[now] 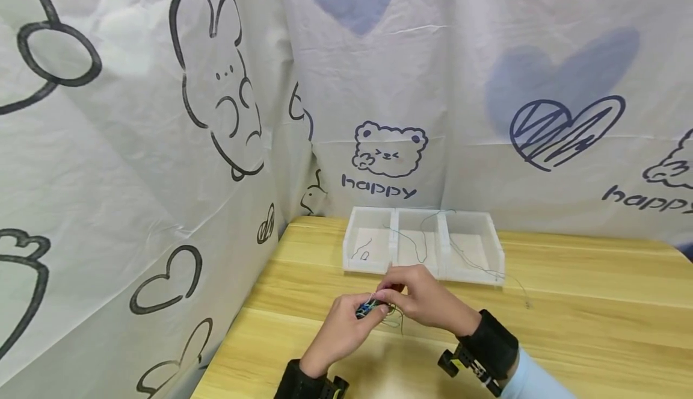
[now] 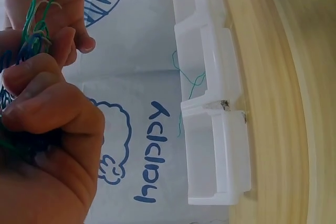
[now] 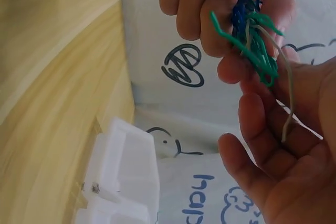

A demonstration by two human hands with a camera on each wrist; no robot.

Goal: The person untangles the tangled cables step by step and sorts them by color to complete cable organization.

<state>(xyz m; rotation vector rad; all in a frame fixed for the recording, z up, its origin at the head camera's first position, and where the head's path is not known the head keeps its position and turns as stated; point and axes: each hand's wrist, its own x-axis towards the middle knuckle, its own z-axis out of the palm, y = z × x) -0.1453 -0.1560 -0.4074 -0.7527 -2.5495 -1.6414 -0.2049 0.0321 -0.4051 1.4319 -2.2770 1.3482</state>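
Slantwise, wire bundle [image 1: 366,309] toward right hand [image 1: 415,295]

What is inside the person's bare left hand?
The left hand holds a tangled bundle of thin blue and green strands, one beige strand trailing out. Its fingers cover part of the bundle; what lies beneath is hidden.
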